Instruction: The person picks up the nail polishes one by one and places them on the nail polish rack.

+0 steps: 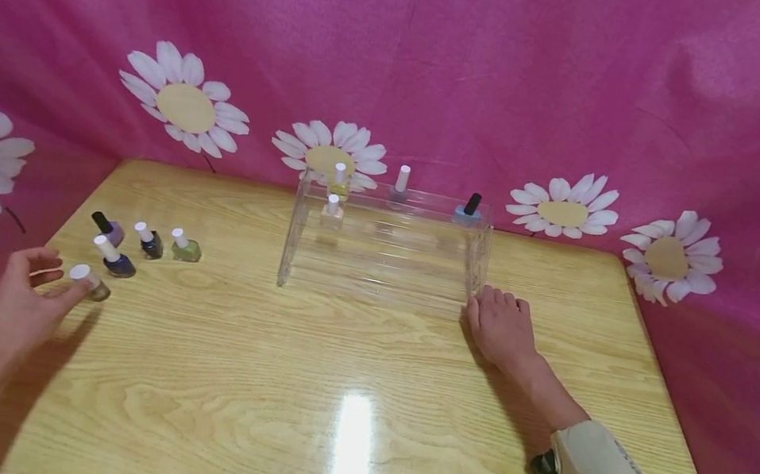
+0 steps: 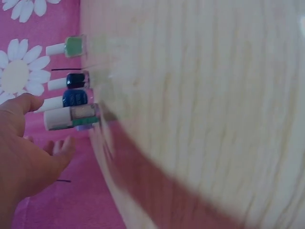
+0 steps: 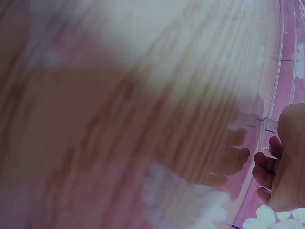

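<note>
My left hand [image 1: 26,298] reaches round a white-capped nail polish bottle [image 1: 97,289] on the table, thumb and fingers spread apart. In the left wrist view the white cap [image 2: 58,119] lies between thumb and fingers. Just beyond stand a dark blue polish [image 1: 121,265], a black-looking one [image 1: 151,245], a green one [image 1: 187,250] and a purple one with a black cap [image 1: 112,233]. My right hand [image 1: 501,329] rests at the front right corner of a clear stepped rack [image 1: 383,269], its fingers loosely curled; whether it grips the rack is unclear.
On the rack stand a yellow polish [image 1: 338,188], a pale pink one [image 1: 331,219], a white-capped one [image 1: 398,194] and a light blue one with a black cap [image 1: 467,215]. A pink daisy-print cloth [image 1: 444,77] hangs behind the wooden table [image 1: 260,381].
</note>
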Motion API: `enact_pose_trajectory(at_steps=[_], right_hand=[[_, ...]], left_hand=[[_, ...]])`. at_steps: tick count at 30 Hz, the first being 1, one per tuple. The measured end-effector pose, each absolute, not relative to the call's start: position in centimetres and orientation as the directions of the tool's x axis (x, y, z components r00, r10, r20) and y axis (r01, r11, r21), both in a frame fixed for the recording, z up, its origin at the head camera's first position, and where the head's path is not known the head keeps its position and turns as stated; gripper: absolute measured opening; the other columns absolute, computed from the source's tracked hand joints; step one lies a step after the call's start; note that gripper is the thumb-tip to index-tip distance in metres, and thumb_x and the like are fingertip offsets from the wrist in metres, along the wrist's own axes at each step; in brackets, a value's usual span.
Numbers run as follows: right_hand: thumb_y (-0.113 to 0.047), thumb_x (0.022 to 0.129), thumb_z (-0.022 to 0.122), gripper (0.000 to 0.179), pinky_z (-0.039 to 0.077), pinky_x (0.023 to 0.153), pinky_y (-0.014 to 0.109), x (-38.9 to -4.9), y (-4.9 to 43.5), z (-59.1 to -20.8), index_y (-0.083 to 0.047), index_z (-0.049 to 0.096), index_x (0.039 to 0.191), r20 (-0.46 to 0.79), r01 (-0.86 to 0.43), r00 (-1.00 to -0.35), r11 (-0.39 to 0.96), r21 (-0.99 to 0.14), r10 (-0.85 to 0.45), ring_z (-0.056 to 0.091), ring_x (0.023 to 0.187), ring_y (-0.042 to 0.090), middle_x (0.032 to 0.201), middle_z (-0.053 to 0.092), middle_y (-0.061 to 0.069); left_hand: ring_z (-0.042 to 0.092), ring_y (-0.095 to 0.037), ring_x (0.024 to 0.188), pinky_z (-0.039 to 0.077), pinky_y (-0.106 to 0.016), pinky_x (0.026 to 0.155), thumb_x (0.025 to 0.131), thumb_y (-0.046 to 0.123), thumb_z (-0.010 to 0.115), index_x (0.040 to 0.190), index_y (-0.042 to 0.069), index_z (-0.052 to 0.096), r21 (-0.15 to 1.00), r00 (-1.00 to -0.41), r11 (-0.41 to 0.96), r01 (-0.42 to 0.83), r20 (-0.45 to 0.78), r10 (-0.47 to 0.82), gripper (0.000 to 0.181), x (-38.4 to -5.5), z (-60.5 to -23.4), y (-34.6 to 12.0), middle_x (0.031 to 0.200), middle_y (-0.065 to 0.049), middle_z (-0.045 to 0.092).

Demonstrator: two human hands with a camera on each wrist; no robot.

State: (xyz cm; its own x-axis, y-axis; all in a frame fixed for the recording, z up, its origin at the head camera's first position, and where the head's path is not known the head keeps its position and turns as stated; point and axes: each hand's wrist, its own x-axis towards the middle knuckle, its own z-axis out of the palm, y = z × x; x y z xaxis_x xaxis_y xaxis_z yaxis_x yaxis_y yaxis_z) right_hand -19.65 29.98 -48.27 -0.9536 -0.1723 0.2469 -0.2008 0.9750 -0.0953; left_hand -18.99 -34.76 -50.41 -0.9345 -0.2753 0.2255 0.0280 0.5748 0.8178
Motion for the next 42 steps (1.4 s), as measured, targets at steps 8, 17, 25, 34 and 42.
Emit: enact_pose_trajectory(at_steps=[8, 17, 25, 34, 42], right_hand=[[-0.028, 0.098, 0.035, 0.03, 0.036, 0.075, 0.05, -19.6, 29.9, -48.3, -0.007, 0.041, 0.077, 0.246, -0.2, -0.954, 0.975, -0.101, -0.17, 0.051, 0.078, 0.035, 0.073, 0.047, 0.009], [-0.028, 0.099, 0.035, 0.03, 0.035, 0.077, 0.05, -19.6, 29.8, -48.2, -0.007, 0.041, 0.078, 0.226, -0.193, -0.96, 0.975, -0.112, -0.164, 0.049, 0.08, 0.035, 0.075, 0.047, 0.01], [-0.029, 0.099, 0.033, 0.031, 0.035, 0.078, 0.05, -19.6, 29.8, -48.1, -0.008, 0.04, 0.077, 0.227, -0.187, -0.961, 0.975, -0.118, -0.157, 0.05, 0.079, 0.035, 0.073, 0.046, 0.009], [-0.029, 0.098, 0.033, 0.032, 0.036, 0.076, 0.05, -19.7, 29.8, -48.3, -0.008, 0.042, 0.077, 0.236, -0.193, -0.958, 0.974, -0.116, -0.162, 0.05, 0.078, 0.035, 0.072, 0.046, 0.008], [-0.029, 0.099, 0.033, 0.031, 0.037, 0.074, 0.05, -19.6, 30.0, -48.4, -0.008, 0.042, 0.077, 0.236, -0.196, -0.957, 0.975, -0.105, -0.167, 0.05, 0.076, 0.034, 0.071, 0.046, 0.008]], left_hand=[[0.046, 0.015, 0.075, 0.04, -0.004, 0.061, 0.079, 0.018, 0.072, 0.117, 0.015, 0.039, 0.828, -0.948, 0.556, -0.076, 0.112, -0.297, 0.05, -17.6, -47.8, -31.6, 0.101, 0.003, 0.047], [0.041, 0.019, 0.073, 0.038, -0.002, 0.061, 0.08, 0.019, 0.069, 0.114, 0.009, 0.041, 0.783, -0.926, 0.607, -0.133, 0.121, -0.358, 0.046, -17.6, -47.4, -30.2, 0.102, 0.0, 0.049], [0.035, 0.016, 0.071, 0.034, -0.004, 0.059, 0.082, 0.014, 0.065, 0.125, -0.002, 0.039, 0.738, -0.928, 0.653, -0.171, 0.103, -0.359, 0.052, -17.6, -46.8, -29.5, 0.111, -0.018, 0.05], [0.044, 0.016, 0.07, 0.039, -0.002, 0.061, 0.08, 0.009, 0.067, 0.107, 0.016, 0.042, 0.823, -0.899, 0.54, -0.176, 0.089, -0.428, 0.038, -17.7, -46.6, -29.2, 0.096, 0.003, 0.051], [0.053, 0.006, 0.077, 0.044, -0.005, 0.064, 0.079, 0.002, 0.066, 0.107, 0.02, 0.047, 0.893, -0.897, 0.449, -0.002, 0.197, -0.396, 0.038, -18.3, -47.6, -29.4, 0.087, 0.014, 0.053]])
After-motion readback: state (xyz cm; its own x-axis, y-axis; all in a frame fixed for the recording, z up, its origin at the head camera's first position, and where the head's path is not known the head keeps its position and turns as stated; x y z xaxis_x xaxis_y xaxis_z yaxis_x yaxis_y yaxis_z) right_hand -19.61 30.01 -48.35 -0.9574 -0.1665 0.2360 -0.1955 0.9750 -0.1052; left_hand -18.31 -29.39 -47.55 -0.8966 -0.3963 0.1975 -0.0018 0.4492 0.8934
